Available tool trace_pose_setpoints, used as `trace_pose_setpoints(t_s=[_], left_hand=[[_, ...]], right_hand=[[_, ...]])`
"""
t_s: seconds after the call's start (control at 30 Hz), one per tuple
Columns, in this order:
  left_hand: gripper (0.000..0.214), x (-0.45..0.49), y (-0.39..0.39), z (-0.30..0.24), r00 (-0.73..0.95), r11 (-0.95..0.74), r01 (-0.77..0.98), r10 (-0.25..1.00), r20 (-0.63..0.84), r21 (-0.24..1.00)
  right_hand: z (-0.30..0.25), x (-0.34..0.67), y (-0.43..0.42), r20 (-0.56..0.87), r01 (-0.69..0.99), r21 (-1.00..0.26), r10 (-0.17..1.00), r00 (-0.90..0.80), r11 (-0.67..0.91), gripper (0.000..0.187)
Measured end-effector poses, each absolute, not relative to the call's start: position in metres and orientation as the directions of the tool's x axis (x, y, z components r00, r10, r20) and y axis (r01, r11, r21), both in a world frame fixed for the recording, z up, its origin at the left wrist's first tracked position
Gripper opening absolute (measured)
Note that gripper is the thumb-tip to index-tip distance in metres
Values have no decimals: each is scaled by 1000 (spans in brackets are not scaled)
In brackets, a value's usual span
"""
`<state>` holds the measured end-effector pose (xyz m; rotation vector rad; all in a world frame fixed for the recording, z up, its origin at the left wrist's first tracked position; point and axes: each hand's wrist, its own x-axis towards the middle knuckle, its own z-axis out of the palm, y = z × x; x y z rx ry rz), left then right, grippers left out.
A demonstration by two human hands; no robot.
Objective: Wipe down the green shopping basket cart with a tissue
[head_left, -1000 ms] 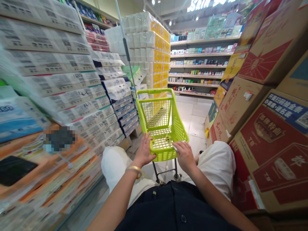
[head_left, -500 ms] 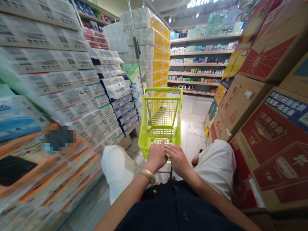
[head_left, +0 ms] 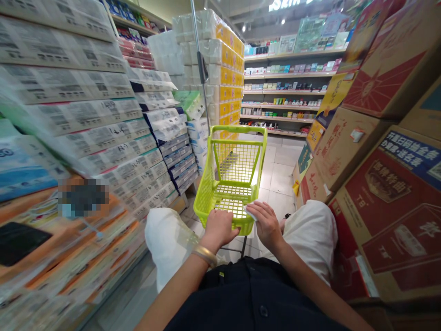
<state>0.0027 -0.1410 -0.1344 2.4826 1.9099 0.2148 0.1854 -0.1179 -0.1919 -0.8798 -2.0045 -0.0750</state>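
Both hands have drawn apart over the last half second, and the green basket (head_left: 203, 193) has turned, its near end swinging toward the person's left. It sits between the person's knees, above the tiled floor (head_left: 275, 161), with a dark leg (head_left: 244, 248) showing beneath it. From where I stand, the left hand (head_left: 220, 227) is on the near rim: its fingers are clamped over the edge, close together, with the thumb reaching along the outside. A gold bangle (head_left: 206, 255) circles that wrist. The right hand (head_left: 267, 225) is at the near right corner, its fingers together and pinching a small white cloth (head_left: 250, 213) against the rim (how the thumb lies under it, I cannot tell). At the far end of the basket stands a grid panel (head_left: 237, 161), and a thin metal pole (head_left: 197, 37) rises beside its left side. Wrapped packs (head_left: 86, 87) are stacked high to the person's left, and a dark phone (head_left: 22, 242) lies on a low pile there. Printed cartons (head_left: 370, 151) crowd the right side. Beyond the basket, shelves (head_left: 291, 78) hold rows of small boxes and bottles.
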Motion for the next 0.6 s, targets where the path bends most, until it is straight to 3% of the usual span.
trace_pose_setpoints(t_s=[0.17, 0.43, 0.6], left_hand=[[35, 14, -143, -136, 279, -292, 951, 952, 125, 105], [41, 14, -143, -146, 255, -285, 945, 949, 185, 161], [44, 9, -143, -150, 248, -280, 949, 947, 204, 148]], right_hand=[[-197, 177, -120, 749, 504, -259, 501, -433, 824, 44], [-186, 195, -94, 761, 504, -406, 588, -276, 762, 33], [-194, 193, -120, 749, 398, -418, 558, -358, 817, 38]])
